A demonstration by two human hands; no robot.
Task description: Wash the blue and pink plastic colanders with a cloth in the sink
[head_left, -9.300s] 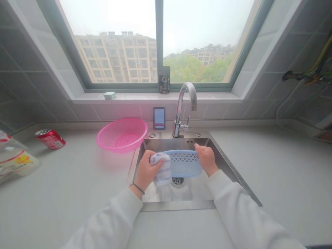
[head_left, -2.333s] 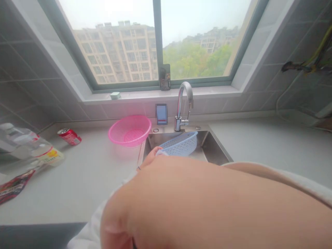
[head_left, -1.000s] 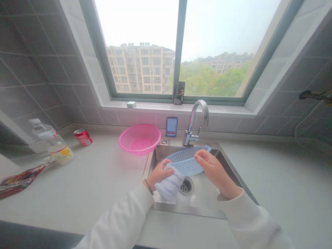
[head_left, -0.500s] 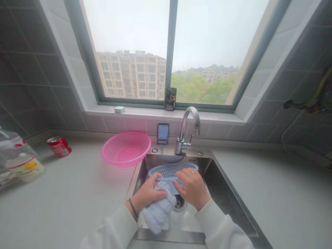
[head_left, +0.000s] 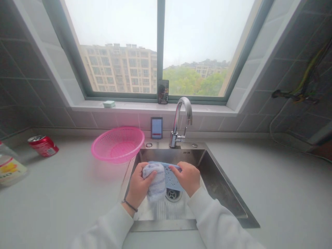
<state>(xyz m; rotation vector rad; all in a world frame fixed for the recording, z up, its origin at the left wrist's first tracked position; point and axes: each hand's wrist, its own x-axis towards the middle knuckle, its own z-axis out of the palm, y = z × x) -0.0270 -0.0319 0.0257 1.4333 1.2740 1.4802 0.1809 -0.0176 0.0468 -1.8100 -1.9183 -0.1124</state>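
Observation:
Over the steel sink (head_left: 220, 183) I hold a pale blue perforated basket (head_left: 172, 178), tipped on edge so its underside faces me. My right hand (head_left: 188, 178) is closed on its right rim. My left hand (head_left: 138, 185) is closed on a white and blue striped cloth (head_left: 157, 183), which it presses against the basket's left side. The drain (head_left: 173, 194) lies just below both hands. Both sleeves are white, and a dark band circles my left wrist.
A pink basket (head_left: 116, 143) sits on the counter left of the sink, touching its rim. A chrome tap (head_left: 180, 119) and a small phone (head_left: 156, 127) stand behind the sink. A red can (head_left: 43, 145) and a plastic bottle (head_left: 9, 167) lie far left. Grey counter (head_left: 272, 186) stretches right.
The blue basket has turned from nearly flat to standing on edge. My hands have drawn closer together, and the cloth has moved up onto the basket's left side. My view dipped slightly.

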